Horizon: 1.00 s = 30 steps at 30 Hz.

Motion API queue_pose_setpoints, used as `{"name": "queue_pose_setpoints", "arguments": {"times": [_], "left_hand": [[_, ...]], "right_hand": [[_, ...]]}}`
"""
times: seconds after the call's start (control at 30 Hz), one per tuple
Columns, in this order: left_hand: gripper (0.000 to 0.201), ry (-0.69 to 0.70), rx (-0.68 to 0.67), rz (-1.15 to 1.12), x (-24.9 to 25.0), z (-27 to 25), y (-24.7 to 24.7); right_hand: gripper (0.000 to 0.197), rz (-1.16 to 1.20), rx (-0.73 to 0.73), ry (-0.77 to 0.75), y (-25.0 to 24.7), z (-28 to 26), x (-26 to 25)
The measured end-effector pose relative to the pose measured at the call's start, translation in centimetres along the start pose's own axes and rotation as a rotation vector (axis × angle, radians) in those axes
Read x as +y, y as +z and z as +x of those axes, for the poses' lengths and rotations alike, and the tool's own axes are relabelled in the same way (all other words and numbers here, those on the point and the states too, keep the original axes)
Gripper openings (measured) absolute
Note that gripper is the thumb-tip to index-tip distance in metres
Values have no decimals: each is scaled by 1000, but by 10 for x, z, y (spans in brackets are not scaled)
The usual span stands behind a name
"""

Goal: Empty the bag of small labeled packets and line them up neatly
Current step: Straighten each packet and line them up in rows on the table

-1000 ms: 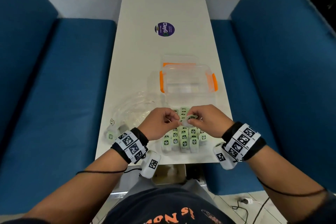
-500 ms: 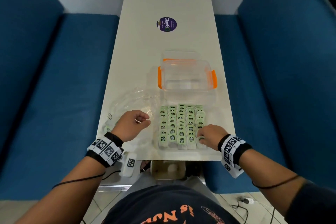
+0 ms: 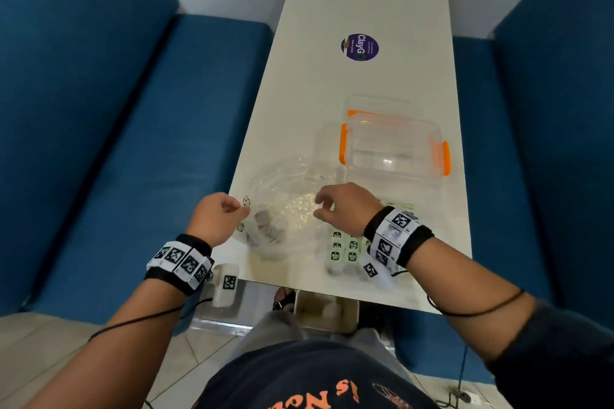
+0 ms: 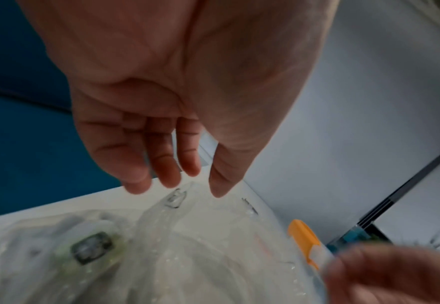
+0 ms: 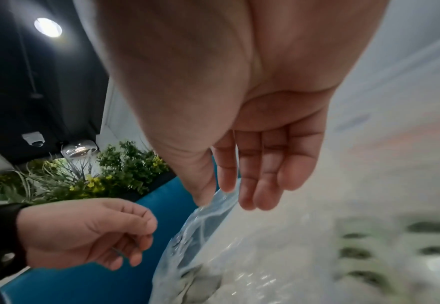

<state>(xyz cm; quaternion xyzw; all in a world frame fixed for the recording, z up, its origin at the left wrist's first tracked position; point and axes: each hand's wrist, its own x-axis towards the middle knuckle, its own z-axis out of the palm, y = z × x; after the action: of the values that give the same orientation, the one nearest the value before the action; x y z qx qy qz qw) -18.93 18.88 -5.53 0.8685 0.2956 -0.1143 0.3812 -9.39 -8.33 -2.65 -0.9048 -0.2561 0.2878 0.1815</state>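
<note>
Moved off packet rows (image 3: 344,251) to bag (image 3: 285,206): left hand (image 3: 216,217) at 9 o'clock rim, right hand (image 3: 345,206) at 3, both loosely open, nothing held; leftover packets (image 3: 265,226) nearer left.

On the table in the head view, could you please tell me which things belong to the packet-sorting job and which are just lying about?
Part of the job:
- clear plastic bag, some packets still inside
- packets in the bag
- lined-up packets near the table's edge
- left hand and right hand, both at the bag

Lying about:
- clear container with orange latches
- purple round sticker
</note>
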Motion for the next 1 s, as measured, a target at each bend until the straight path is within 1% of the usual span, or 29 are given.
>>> {"name": "queue_pose_setpoints", "arguments": {"times": [0.1, 0.17, 0.23, 0.3, 0.37, 0.43, 0.5, 0.57, 0.63, 0.67, 0.7, 0.77, 0.8, 0.83, 0.9, 1.0], "left_hand": [[37, -79, -72, 107, -2, 6, 6], [45, -81, -85, 177, -2, 9, 13], [43, -61, -103, 207, -2, 10, 20], [35, -62, -119, 178, -4, 11, 24], [31, -55, -124, 159, -7, 11, 25], [25, -56, -135, 140, -10, 10, 25], [22, -66, -129, 130, -11, 10, 21], [29, -28, -63, 145, -11, 12, 17], [35, 61, 22, 147, -7, 12, 12], [38, 122, 33, 141, -5, 12, 10], [43, 197, 12, 138, -1, 12, 9], [57, 343, -83, 156, 6, 10, 9], [63, 387, -131, 159, 9, 10, 10], [65, 413, -167, 144, 13, 9, 11], [60, 422, -193, 86, 21, 9, 13], [44, 366, -173, 25, 30, 10, 13]], "right_hand": [[33, -33, -50, -41, 28, 47, -29], [39, -130, -104, -44, 49, 72, -41], [49, -245, -181, -35, 68, 87, -47], [53, -294, -224, -27, 84, 94, -46], [47, -277, -209, -22, 94, 95, -42], [34, -281, -178, -22, 97, 94, -41], [21, -285, -190, -17, 91, 92, -43], [19, -205, -225, -7, 78, 90, -46], [21, -79, -226, 5, 61, 88, -50], [24, -24, -219, 9, 54, 87, -53], [31, 23, -207, 11, 46, 86, -56], [43, 94, -187, 0, 31, 83, -65], [44, 128, -178, -10, 25, 83, -69], [39, 167, -174, -15, 19, 83, -73], [26, 237, -155, -26, 10, 85, -82], [21, 345, -120, -48, 5, 87, -88]]}}
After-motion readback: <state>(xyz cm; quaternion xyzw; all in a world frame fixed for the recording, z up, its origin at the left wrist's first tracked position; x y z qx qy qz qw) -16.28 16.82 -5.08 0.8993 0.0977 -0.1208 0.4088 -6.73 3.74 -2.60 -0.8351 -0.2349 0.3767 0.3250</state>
